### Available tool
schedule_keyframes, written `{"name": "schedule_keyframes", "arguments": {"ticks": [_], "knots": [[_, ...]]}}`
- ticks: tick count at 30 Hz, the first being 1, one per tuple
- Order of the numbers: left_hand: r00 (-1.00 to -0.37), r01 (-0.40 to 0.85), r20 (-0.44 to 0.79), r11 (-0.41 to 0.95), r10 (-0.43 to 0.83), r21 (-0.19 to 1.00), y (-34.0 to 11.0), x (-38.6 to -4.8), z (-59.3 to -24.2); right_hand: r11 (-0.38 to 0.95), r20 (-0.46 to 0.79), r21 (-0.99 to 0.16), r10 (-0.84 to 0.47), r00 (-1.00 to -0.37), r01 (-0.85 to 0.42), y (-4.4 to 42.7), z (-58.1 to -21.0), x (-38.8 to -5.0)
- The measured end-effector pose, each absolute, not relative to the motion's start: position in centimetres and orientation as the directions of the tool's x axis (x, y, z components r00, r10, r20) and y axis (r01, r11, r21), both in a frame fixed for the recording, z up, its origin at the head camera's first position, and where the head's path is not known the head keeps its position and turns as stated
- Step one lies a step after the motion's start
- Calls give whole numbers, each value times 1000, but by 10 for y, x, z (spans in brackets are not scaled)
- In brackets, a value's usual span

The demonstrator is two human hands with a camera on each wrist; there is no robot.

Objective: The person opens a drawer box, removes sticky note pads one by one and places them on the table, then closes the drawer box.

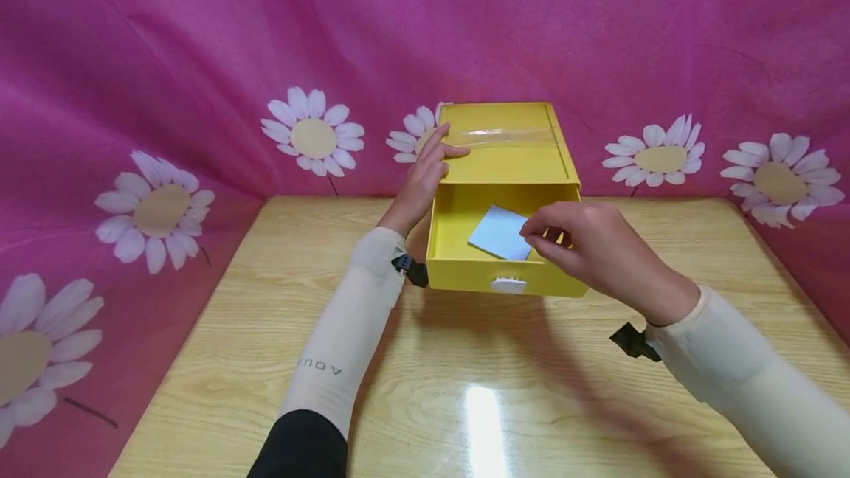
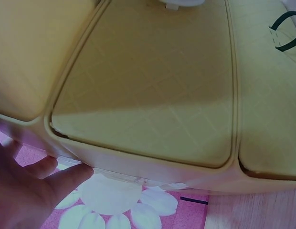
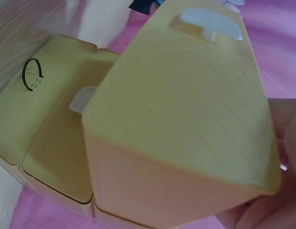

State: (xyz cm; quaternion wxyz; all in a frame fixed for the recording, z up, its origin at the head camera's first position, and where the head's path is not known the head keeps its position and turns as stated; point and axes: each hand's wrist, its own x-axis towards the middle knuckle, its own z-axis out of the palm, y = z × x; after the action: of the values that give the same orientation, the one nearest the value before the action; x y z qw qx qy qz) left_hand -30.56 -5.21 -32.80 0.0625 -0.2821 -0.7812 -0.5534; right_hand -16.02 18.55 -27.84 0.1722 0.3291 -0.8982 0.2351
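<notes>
A yellow drawer unit (image 1: 505, 161) stands on the table with its top drawer (image 1: 465, 274) pulled out. Inside that drawer is a light blue paper pad (image 1: 496, 233), tilted at an angle. At the pad's right corner, my right hand (image 1: 587, 242) pinches with curled thumb and fingers over the drawer's right wall. The right wrist view shows only part of this hand (image 3: 267, 210) behind the drawer front. My left hand (image 1: 425, 179) rests against the unit's upper left edge, fingers extended; its fingers (image 2: 67, 179) also show beside the unit in the left wrist view.
A white knob (image 1: 508, 285) sticks out from the open drawer's front. Lower drawers include one with a black loop handle (image 3: 31, 74). Clear tape (image 1: 498, 137) crosses the unit's top. A pink cloth with daisies (image 1: 312, 137) hangs behind the wooden table (image 1: 265, 316).
</notes>
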Motion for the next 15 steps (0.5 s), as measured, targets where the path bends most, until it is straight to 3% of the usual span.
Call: {"name": "schedule_keyframes", "arguments": {"ticks": [9, 15], "knots": [[-830, 520, 423, 229, 364, 823, -52, -312, -335, 720, 251, -370, -530, -810, -587, 181, -270, -173], [-832, 519, 424, 235, 358, 822, -52, -312, -335, 732, 178, -372, -547, -818, -570, 181, -268, -180]]}}
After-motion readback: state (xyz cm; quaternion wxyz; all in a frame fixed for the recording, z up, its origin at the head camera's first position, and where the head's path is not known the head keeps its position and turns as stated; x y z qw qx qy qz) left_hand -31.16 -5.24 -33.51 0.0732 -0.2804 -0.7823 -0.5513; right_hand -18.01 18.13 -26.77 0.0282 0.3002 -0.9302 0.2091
